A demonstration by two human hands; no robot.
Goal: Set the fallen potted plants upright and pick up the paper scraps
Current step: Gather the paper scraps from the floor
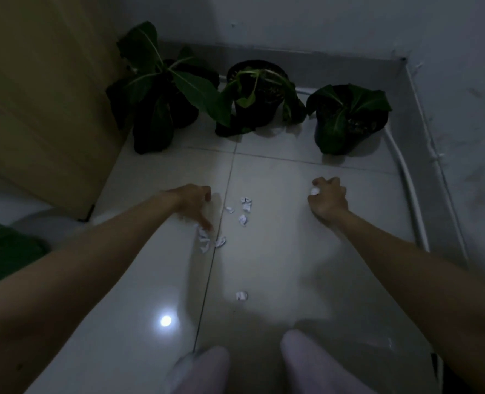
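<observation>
a: why is the right hand (327,201) curled?
b: a paper ball (315,191) is kept in it, freeing the left hand (194,204), fingers loosely open, empty, over floor scraps (207,240). the pots (257,92) are seen standing by the wall.

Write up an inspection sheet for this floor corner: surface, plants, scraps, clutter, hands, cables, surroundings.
Surface: glossy tiled floor, dim, with one bright light reflection.
Job's things: three potted plants along the far wall, all seemingly upright; paper scraps scattered mid-floor, one lone scrap nearer the person.
Clutter: nothing seen.
Hands: left hand reaching down at scraps; right hand closed around a white scrap.
Cables: white pipe or cable along the right wall base.
Surroundings: wooden door at left, green mat beside it, grey walls.
</observation>
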